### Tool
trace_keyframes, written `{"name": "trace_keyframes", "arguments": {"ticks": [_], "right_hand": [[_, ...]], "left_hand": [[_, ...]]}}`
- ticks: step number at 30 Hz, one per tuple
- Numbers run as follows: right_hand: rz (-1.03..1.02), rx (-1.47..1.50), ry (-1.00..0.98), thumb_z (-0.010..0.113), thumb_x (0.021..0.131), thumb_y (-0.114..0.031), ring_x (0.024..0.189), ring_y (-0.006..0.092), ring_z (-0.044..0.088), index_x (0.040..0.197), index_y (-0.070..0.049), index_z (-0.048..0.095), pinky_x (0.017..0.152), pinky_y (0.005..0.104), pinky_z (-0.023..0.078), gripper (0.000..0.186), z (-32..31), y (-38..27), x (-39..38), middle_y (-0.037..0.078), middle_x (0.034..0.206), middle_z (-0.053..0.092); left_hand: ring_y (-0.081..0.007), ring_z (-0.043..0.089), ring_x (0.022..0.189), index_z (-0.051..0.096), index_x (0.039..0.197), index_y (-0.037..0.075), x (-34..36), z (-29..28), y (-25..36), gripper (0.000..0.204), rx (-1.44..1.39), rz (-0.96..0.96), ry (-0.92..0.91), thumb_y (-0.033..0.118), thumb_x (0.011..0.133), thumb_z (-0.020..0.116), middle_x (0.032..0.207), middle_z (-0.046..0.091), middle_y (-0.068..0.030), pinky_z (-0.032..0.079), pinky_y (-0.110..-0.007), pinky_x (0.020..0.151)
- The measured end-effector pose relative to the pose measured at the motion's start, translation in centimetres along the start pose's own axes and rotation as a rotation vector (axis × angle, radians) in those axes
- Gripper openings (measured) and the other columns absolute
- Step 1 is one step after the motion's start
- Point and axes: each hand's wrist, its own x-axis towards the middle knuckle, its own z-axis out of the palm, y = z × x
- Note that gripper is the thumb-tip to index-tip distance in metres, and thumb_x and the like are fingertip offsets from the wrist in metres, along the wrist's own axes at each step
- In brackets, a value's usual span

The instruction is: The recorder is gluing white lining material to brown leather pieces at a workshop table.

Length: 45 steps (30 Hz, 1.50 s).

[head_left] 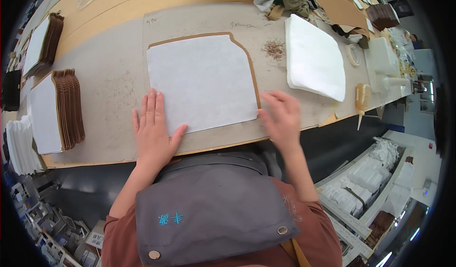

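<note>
Bright, even, cool-white indoor light falls across the worktable, with only soft, faint shadows around the hands. A stack of white sheets is the brightest surface there, its detail nearly washed out. Below the table edge, the floor is much darker. Thin white light bars glare at lower right. The right hand is motion-blurred; the left hand looks sharper. Fisheye distortion bows straight edges, and the outer rim fades into black, its details small and soft.
</note>
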Motion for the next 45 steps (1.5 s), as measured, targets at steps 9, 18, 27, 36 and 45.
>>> {"name": "trace_keyframes", "arguments": {"ticks": [9,18,27,36,45], "right_hand": [[-0.339,0.175,-0.485,0.065,0.092,-0.055,0.156,0.03,0.023,0.16,-0.011,0.031,0.124,0.0463,0.023,0.088,7.2,-10.5,1.5,0.013,0.169,0.023],[0.188,-0.316,-0.453,0.058,0.095,-0.056,0.157,0.0288,0.019,0.162,-0.009,0.025,0.125,0.0508,0.014,0.088,3.4,-3.3,-0.8,0.012,0.17,0.02],[0.117,-0.397,-0.226,0.054,0.095,-0.061,0.154,0.0356,0.024,0.159,-0.014,0.037,0.121,0.0523,0.019,0.082,3.2,-3.1,-1.1,0.015,0.169,0.023],[0.064,-0.316,-0.114,0.047,0.098,-0.066,0.152,0.0353,0.028,0.153,-0.019,0.049,0.117,0.0505,0.024,0.073,3.0,-3.1,-1.3,0.016,0.167,0.028],[0.08,-0.326,-0.046,0.05,0.098,-0.064,0.148,0.0344,0.036,0.148,-0.019,0.055,0.114,0.0457,0.031,0.067,2.9,-2.9,-1.3,0.014,0.164,0.036]], "left_hand": [[-0.0282,0.021,0.156,0.026,0.161,0.004,0.3,0.6,-0.2,0.081,0.058,0.022,0.044,0.045,0.098,0.057,0.169,0.023,-0.0115,0.014,-0.053,0.125],[-0.0275,0.024,0.155,0.028,0.16,0.005,-0.6,-1.0,-0.2,0.082,-0.085,0.106,0.054,0.051,0.098,0.055,0.168,0.027,-0.0114,0.013,-0.052,0.126],[-0.0241,0.03,0.153,0.034,0.159,0.01,-0.5,-0.3,-1.0,0.079,-0.228,0.565,-0.087,0.06,0.099,0.049,0.166,0.032,-0.0094,0.017,-0.05,0.126],[-0.0257,0.022,0.156,0.026,0.161,0.009,5.5,-0.4,-4.0,0.079,-0.027,0.301,-0.02,0.052,0.101,0.05,0.168,0.025,-0.011,0.013,-0.051,0.126],[-0.0314,0.055,0.124,0.058,0.132,0.01,15.3,-2.3,-6.2,0.045,-0.061,0.165,0.224,0.031,0.095,0.067,0.133,0.059,-0.011,0.039,-0.046,0.109]]}}
